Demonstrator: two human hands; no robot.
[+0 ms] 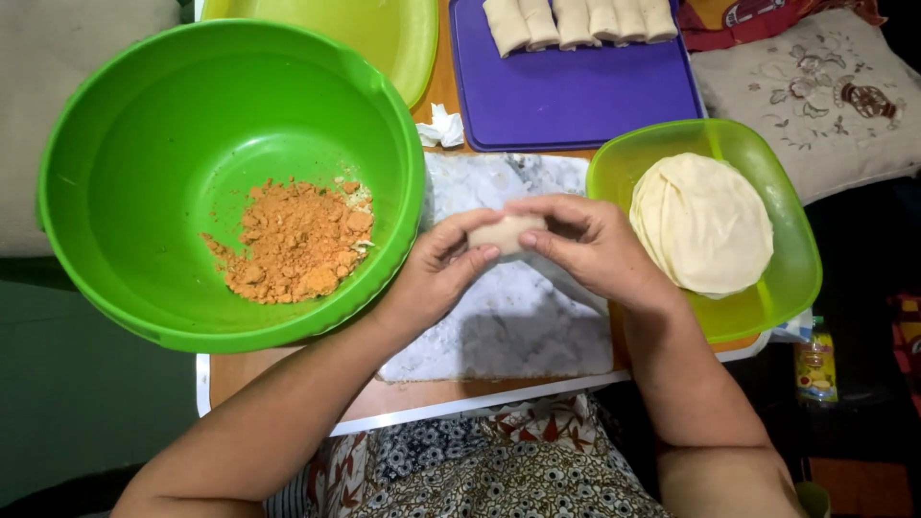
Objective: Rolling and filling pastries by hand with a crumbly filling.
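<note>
Just above the marble-patterned board, nearest your lap, you held the pale rolled wrapper between both hands. Your left hand was closed on its left end, thumb pressing near the lower edge, and your right hand was clamped over its right end, fingers curled across the top. The roll lay roughly level, its long axis running left to right across your body, one end toward the big green bowl and the other toward the lime-green tray. To my eye the roll was being tightened or sealed, and that went best with even pressure from both sides, ends tucked in, so that no filling escaped and the thin skin did not tear.

Beside your left hand, the bowl held a heap of orange crumbly filling. Beside your right, the tray carried a stack of round wrappers. Farther off on the surface, a crumpled bit of white paper lay by the purple board, where finished rolls sat in a row at its far edge, touching side by side.
</note>
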